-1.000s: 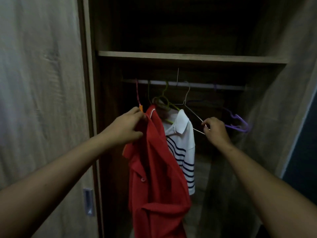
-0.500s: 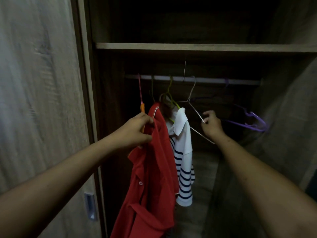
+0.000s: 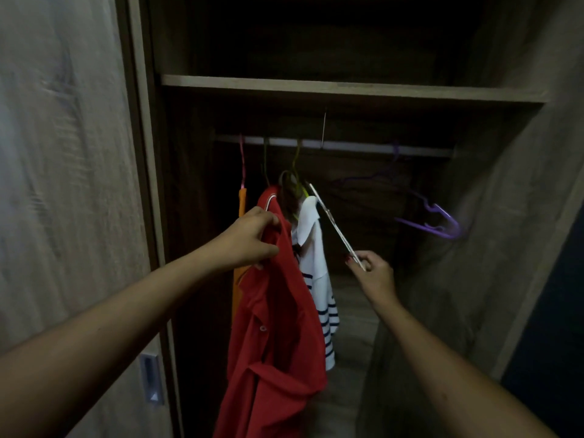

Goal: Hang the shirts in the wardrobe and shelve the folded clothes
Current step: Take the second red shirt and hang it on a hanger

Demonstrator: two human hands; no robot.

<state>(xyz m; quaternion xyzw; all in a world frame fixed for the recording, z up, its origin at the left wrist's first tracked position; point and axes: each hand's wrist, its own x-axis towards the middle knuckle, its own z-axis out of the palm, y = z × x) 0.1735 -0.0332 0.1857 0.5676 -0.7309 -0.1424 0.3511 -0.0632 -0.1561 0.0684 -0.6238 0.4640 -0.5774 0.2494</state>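
Setting: an open wooden wardrobe (image 3: 493, 216) seen from head height, dim inside, filling the centre and right of the frame
Door: a pale wood-grain sliding door (image 3: 63, 184) covers the left third, with a small metal recessed handle (image 3: 151, 382) at lower left
Shelf: a bare wooden shelf (image 3: 347, 88) runs across the upper middle, dark space above it
Rail: a pale hanging rail (image 3: 347, 145) sits just below the shelf, crossing the centre
Left hand: the left hand (image 3: 249, 240) reaches in from lower left, fingers closed in a pinch on the shoulder of the red shirt near its collar
Red shirt: the red shirt (image 3: 278, 327) hangs at centre, a polo with buttons, draping to the bottom edge of the frame; its collar is up near a green hanger hook
Striped shirt: a white shirt with dark stripes (image 3: 316, 279) hangs just behind and right of the red one, touching it
Orange garment: a narrow strip of orange garment (image 3: 241, 200) shows left of the red shirt, under a pink hanger hook (image 3: 242, 162) on the rail
Right hand: the right hand (image 3: 374, 273) comes in from lower right, fingers curled shut around the lower end of a thin white wire hanger
Wire hanger: the wire hanger (image 3: 335, 226) slants from the hand up and left toward the shirts' collars; I cannot tell whether its hook is on the rail
Purple hangers: empty purple hangers (image 3: 436, 222) hang at right, blurred, apart from the shirts
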